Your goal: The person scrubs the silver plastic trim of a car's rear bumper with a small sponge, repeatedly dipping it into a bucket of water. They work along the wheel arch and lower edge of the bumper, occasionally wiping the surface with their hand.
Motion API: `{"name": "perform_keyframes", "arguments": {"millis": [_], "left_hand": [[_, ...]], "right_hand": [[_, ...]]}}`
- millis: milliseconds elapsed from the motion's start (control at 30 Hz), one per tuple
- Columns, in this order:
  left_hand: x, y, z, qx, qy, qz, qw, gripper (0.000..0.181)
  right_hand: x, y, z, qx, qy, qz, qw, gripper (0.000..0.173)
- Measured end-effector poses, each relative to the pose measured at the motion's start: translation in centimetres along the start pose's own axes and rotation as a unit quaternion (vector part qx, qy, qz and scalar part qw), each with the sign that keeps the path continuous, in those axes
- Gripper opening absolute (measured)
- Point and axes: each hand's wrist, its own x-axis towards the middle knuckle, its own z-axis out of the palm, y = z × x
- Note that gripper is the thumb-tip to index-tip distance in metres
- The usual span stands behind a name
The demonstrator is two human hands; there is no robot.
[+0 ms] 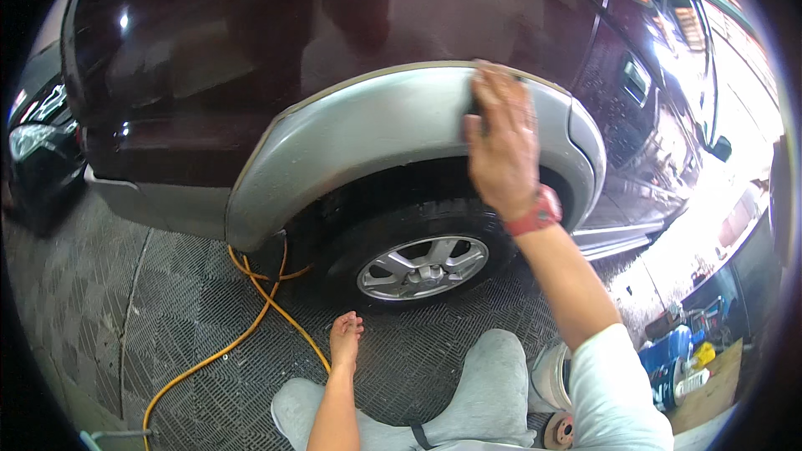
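Before me is the grey wheel-arch flare (pixel 376 106) of a dark maroon vehicle (pixel 207 31). My right hand (pixel 501 131), with a red watch or band (pixel 536 212) at the wrist, lies against the upper part of that flare. Under its palm and fingers a dark pad (pixel 474 106) partly shows; motion blur hides what kind it is. Below the arch sits a black tire (pixel 338 269) with a silver alloy wheel (pixel 423 268). My left hand (pixel 346 332) hangs low in front of the tire, holding nothing, its fingers loosely bent and apart.
A yellow-orange hose (pixel 207 371) loops across the ribbed floor tiles (pixel 182 307) at left. Near my right leg stand a whitish bucket (pixel 550 379) and a brake disc (pixel 559 431). Several bottles (pixel 673 351) crowd the lower right. Another dark vehicle (pixel 44 138) is at far left.
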Motion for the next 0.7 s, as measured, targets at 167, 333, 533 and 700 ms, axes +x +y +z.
{"name": "perform_keyframes", "arguments": {"millis": [167,333,533,700], "left_hand": [[0.9,-1.7,-0.6,0.041,-0.012,-0.006,0.999,0.030],[0.5,-0.5,0.8,0.028,-0.011,0.009,0.999,0.030],[1.1,-2.1,0.2,0.112,-0.041,0.037,0.992,0.031],[0.9,-2.2,2.0,0.101,-0.046,0.058,0.992,0.031]], "right_hand": [[3.0,-3.7,1.0,0.084,-0.066,-0.103,0.989,0.050],[-3.9,7.0,-3.7,0.014,0.006,0.104,0.995,0.052],[-1.9,3.6,-2.8,0.031,-0.042,0.047,0.998,0.056],[-4.9,6.9,-3.6,-0.049,-0.019,0.112,0.992,0.063]]}}
